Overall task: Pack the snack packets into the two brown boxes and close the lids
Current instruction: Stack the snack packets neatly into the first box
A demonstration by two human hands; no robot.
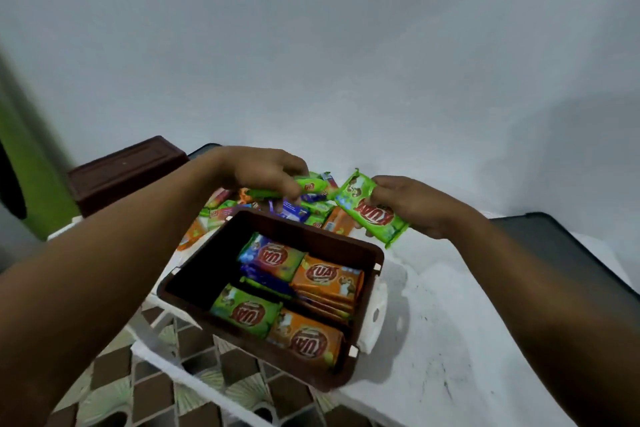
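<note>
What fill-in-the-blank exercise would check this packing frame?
The left hand grips the left packet, the right hand the right packet; both packets are coloured ____.
The near brown box shows its contents because it is ____.
The far brown box has its lid ____.
Missing: green; open; closed.

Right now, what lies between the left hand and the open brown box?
Head view: loose snack packets heaped on the table, between left hand and open brown box.

a white speckled tabletop (pixel 433 322) meets a pale grey wall (pixel 346 45); brown-and-green patterned floor tiles (pixel 156 392) lie below.
</note>
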